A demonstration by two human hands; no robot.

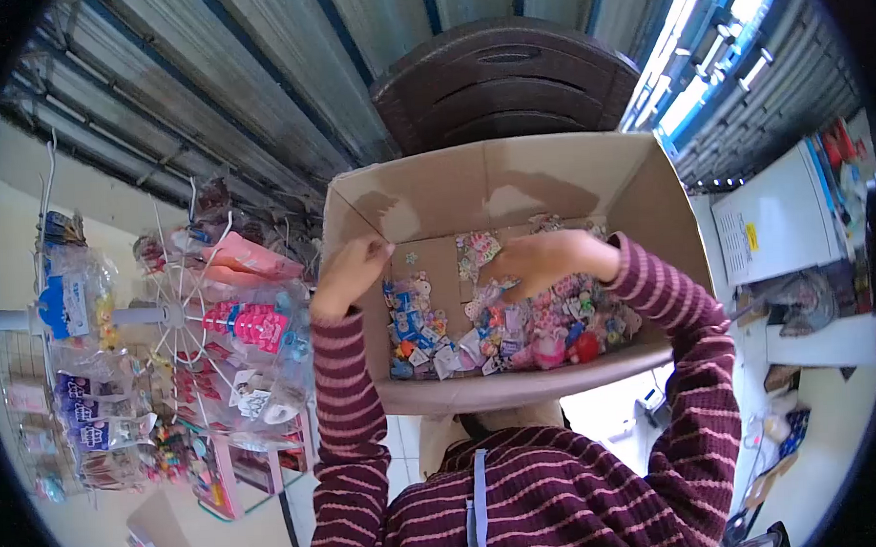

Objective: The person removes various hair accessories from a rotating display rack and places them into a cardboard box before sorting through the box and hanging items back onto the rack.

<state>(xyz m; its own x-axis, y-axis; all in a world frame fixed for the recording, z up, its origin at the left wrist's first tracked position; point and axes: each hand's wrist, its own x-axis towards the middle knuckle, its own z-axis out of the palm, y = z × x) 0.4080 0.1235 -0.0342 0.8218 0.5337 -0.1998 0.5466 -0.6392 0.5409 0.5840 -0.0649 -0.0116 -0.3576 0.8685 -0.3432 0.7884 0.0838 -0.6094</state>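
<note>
Open cardboard box (512, 187) held up in front of the chest, its floor heaped with small colourful packets (509, 329). Left hand (348, 273) at the box's left wall, fingers (373, 249) curled over the flap edge and gripping it. Right hand (545, 259) inside the box, just above the heap, fingers bent down into the packets; whether pinching one or only touching, cannot tell. Both arms in a maroon striped sweater (526, 495), below the box. Behind the box, a brown plastic chair back (503, 80). Left of the box, a wire rack (181, 314) hung with bagged toys and trinkets. Right of the box, a white cabinet (778, 220) with a yellow sticker.
</note>
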